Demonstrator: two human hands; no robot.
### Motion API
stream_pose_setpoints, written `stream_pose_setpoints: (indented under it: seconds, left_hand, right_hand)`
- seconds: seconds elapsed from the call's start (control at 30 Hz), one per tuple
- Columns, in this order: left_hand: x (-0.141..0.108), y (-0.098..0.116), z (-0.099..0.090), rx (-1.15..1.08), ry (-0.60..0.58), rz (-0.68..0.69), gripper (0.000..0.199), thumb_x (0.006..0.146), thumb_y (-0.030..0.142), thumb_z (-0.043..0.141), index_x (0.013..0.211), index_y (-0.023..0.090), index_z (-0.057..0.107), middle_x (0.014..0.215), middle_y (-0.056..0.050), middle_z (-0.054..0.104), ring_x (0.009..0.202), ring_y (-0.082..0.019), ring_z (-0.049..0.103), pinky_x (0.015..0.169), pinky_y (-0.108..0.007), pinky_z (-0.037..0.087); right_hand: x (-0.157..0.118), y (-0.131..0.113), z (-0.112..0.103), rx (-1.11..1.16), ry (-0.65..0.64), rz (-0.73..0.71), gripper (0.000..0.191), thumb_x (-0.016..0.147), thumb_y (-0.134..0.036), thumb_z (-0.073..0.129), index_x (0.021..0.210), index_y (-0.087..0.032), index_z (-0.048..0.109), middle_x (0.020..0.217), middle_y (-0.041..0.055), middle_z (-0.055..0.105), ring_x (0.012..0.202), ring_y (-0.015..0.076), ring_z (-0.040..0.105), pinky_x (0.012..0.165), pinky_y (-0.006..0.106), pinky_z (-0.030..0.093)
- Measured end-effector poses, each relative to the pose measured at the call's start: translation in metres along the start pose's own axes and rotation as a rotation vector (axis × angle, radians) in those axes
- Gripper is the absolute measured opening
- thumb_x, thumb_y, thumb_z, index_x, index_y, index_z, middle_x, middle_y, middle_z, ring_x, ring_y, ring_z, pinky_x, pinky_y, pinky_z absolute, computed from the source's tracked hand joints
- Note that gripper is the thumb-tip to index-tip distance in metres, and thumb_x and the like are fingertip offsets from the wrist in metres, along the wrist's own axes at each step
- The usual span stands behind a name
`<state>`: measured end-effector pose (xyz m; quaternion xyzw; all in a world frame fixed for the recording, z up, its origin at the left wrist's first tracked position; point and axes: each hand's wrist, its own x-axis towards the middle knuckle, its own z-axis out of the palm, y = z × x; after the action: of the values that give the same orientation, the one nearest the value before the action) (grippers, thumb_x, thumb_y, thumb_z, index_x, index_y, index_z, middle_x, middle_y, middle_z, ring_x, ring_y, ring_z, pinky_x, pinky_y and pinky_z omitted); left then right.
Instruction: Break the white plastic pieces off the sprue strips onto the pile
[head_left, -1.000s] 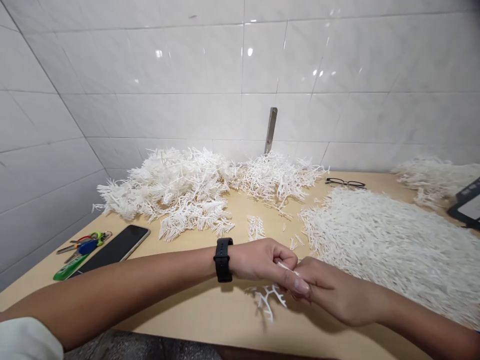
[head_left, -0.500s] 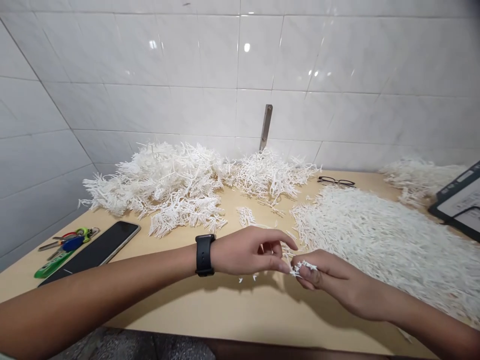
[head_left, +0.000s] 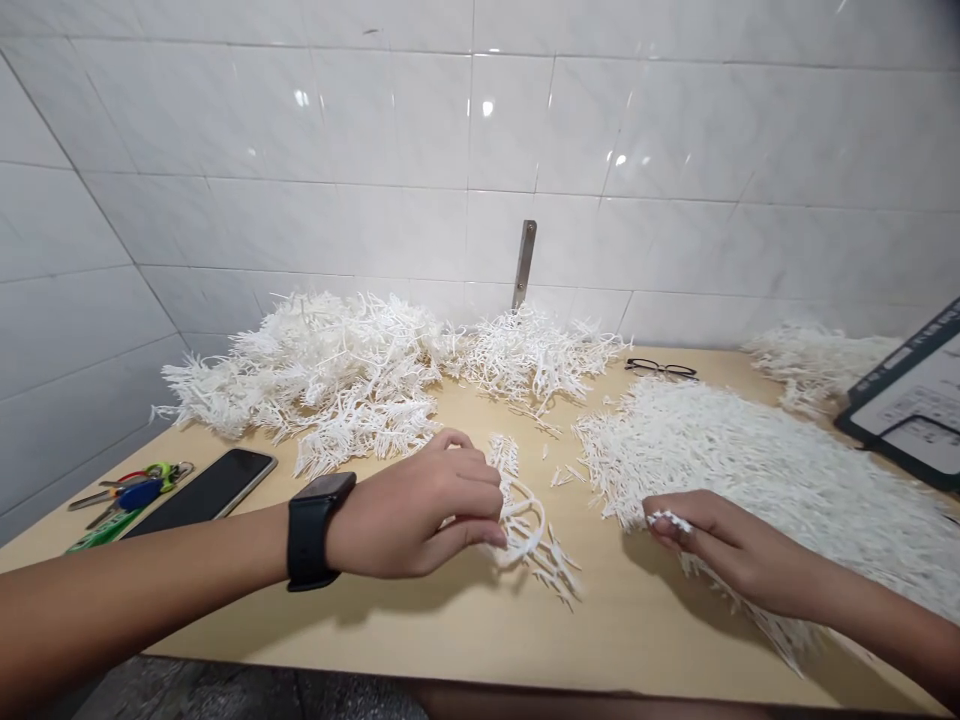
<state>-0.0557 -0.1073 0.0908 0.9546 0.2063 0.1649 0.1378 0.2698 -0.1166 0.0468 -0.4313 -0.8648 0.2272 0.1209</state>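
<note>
My left hand (head_left: 424,510), with a black watch on the wrist, is over the middle of the table. Its thumb and fingers are closed on a white branched plastic strip (head_left: 538,530), whose curved stem and short prongs hang out to the right. My right hand (head_left: 724,545) is closed around a small bunch of white plastic pieces (head_left: 671,519); their tips show between thumb and forefinger. Beneath and beside this hand spreads a wide heap of loose thin white pieces (head_left: 750,450). Another short pronged strip (head_left: 503,452) lies just beyond my left fingers.
Large tangled piles of white branched strips (head_left: 337,360) lie against the tiled wall. Eyeglasses (head_left: 661,369) and a dark-framed panel (head_left: 911,400) are at the right. A phone (head_left: 214,490) and keys (head_left: 139,493) lie at the left. A metal bracket (head_left: 524,265) stands at the wall.
My left hand has moved left, away from my right hand, and now holds the branched strip out. My right hand has shifted right, still closed on the white pieces.
</note>
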Motion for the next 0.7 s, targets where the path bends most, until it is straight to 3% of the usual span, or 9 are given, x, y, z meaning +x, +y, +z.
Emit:
stream_pose_setpoints:
  seconds: [0.1,0.2,0.3,0.4,0.5,0.57,0.63,0.7]
  left_hand:
    - [0.004,-0.010,0.005,-0.013,0.095,-0.090,0.027,0.094,0.032,0.047,0.073,0.018,0.055,0.072,0.001,0.060,0.070,-0.011,0.051,0.089,-0.031,0.034]
    - [0.014,-0.019,0.016,-0.065,0.196,-0.182,0.028,0.093,0.034,0.048,0.073,0.017,0.057,0.074,-0.001,0.062,0.072,-0.012,0.054,0.082,-0.029,0.038]
    - [0.024,-0.023,0.027,-0.141,0.239,-0.264,0.028,0.092,0.035,0.050,0.073,0.017,0.059,0.073,-0.001,0.063,0.069,-0.012,0.055,0.070,-0.026,0.039]
    - [0.029,-0.023,0.033,-0.154,0.231,-0.273,0.027,0.091,0.035,0.052,0.073,0.017,0.060,0.073,-0.001,0.063,0.068,-0.012,0.054,0.066,-0.025,0.039]
    - [0.030,-0.019,0.033,-0.111,0.211,-0.241,0.027,0.091,0.035,0.051,0.074,0.017,0.060,0.074,-0.002,0.063,0.069,-0.013,0.055,0.067,-0.025,0.040]
    - [0.031,-0.014,0.030,-0.095,0.199,-0.223,0.027,0.092,0.035,0.048,0.077,0.017,0.061,0.077,-0.003,0.064,0.071,-0.013,0.055,0.068,-0.026,0.041]
    - [0.034,-0.007,0.026,-0.081,0.177,-0.205,0.027,0.093,0.034,0.046,0.080,0.016,0.061,0.079,-0.003,0.065,0.072,-0.013,0.055,0.068,-0.026,0.041]
    - [0.038,0.000,0.023,-0.050,0.146,-0.185,0.025,0.093,0.033,0.045,0.082,0.016,0.061,0.081,-0.004,0.065,0.073,-0.014,0.055,0.068,-0.026,0.041]
  right_hand:
    - [-0.003,0.016,-0.009,-0.368,0.090,0.018,0.026,0.089,-0.011,0.031,0.072,-0.019,0.049,0.070,0.0034,0.055,0.064,0.0164,0.051,0.060,0.028,0.037]
    - [-0.001,0.041,-0.025,-0.741,0.161,-0.019,0.047,0.075,0.006,0.029,0.100,-0.017,0.061,0.088,0.0089,0.065,0.079,0.0207,0.059,0.067,0.031,0.041]
    - [-0.001,0.070,-0.040,-0.959,0.119,-0.119,0.073,0.066,0.012,0.031,0.128,-0.018,0.053,0.093,0.0084,0.069,0.083,0.0207,0.062,0.072,0.032,0.042]
    - [-0.005,0.087,-0.049,-1.071,0.105,-0.127,0.079,0.066,0.011,0.035,0.138,-0.020,0.046,0.095,0.0067,0.071,0.082,0.0211,0.063,0.073,0.033,0.041]
    - [-0.009,0.082,-0.055,-1.099,0.130,-0.034,0.057,0.077,0.002,0.038,0.126,-0.018,0.058,0.095,0.0084,0.072,0.082,0.0227,0.063,0.073,0.035,0.040]
    - [-0.008,0.068,-0.058,-1.089,0.118,0.050,0.035,0.089,-0.012,0.037,0.100,-0.017,0.070,0.085,0.0095,0.073,0.078,0.0235,0.063,0.074,0.036,0.038]
    - [-0.005,0.051,-0.059,-1.063,0.101,0.114,0.040,0.095,-0.027,0.036,0.077,-0.017,0.070,0.078,0.0099,0.071,0.076,0.0238,0.063,0.074,0.037,0.037]
    - [0.001,0.039,-0.059,-1.037,0.075,0.171,0.036,0.093,-0.024,0.041,0.071,-0.017,0.069,0.078,0.0100,0.071,0.077,0.0234,0.063,0.073,0.036,0.036]
